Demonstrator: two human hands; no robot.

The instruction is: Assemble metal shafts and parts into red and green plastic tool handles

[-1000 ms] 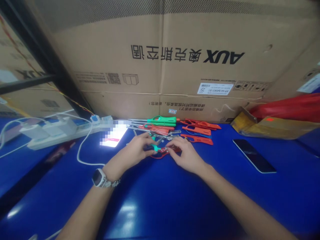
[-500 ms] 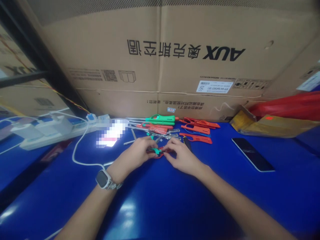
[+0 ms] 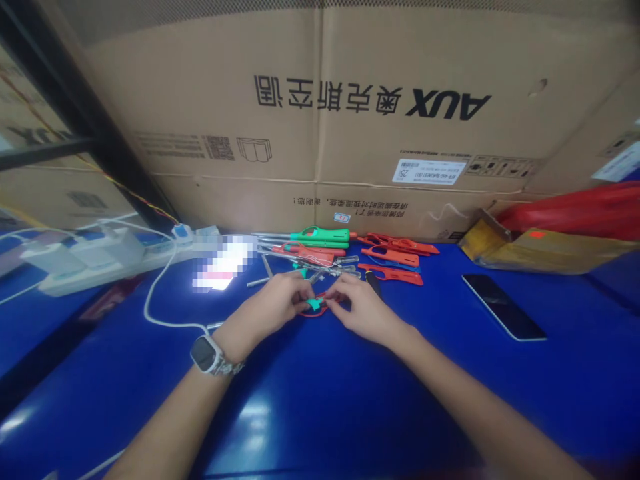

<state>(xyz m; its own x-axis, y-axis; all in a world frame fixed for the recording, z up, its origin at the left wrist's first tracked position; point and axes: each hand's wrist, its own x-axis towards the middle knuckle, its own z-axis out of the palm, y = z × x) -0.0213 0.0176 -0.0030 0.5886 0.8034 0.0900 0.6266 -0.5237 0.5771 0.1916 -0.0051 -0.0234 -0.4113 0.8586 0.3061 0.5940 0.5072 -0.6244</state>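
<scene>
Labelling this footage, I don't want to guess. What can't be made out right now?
All in the head view:
Small green plastic piece: the left hand's fingers cover its left end.
Right hand: what its fingertips pinch, if anything, is too small to tell.
Curved red plastic piece: both hands hide parts.
Brightly lit rectangular screen: pixelation hides its content.
Glossy red plastic bundle: the right edge cuts it off.
</scene>
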